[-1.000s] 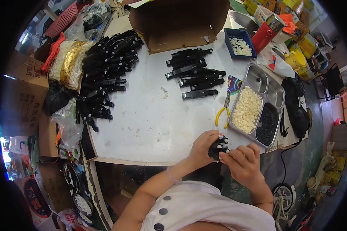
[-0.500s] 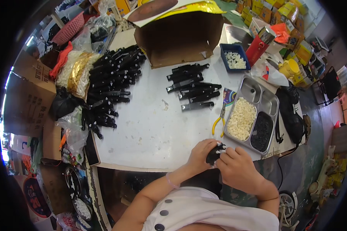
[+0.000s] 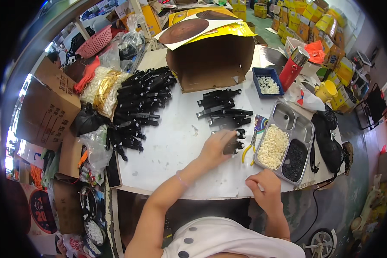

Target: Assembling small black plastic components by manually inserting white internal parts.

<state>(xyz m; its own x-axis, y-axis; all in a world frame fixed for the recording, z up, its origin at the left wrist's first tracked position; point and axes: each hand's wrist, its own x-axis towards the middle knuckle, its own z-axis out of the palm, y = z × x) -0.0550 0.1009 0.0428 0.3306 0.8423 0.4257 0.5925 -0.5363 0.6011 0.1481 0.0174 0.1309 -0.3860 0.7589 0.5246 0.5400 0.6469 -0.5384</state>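
My left hand (image 3: 216, 148) is closed round a bunch of black strip-like parts (image 3: 233, 147) with white tips, low over the white table. Just beyond it lies a short row of similar black parts (image 3: 219, 106). My right hand (image 3: 265, 187) is curled over the table's front edge, below the metal tray; its palm side is hidden, so I cannot see whether anything small is inside. In the compartmented metal tray (image 3: 295, 119) are small cream-white pieces (image 3: 272, 146) and small black pieces (image 3: 295, 159). Pliers with yellow handles (image 3: 247, 154) lie between my left hand and the tray.
A large heap of black parts (image 3: 142, 99) covers the table's left side. An open cardboard box (image 3: 215, 81) stands at the back. Back right are a blue bin (image 3: 267, 92) of white pieces and a red flask (image 3: 291, 71). A black bag (image 3: 327, 139) lies right of the tray.
My hands have parted. The left has carried the black parts forward onto the table beside the row; the right has let go of them and stays near the front edge. The view has shifted slightly.
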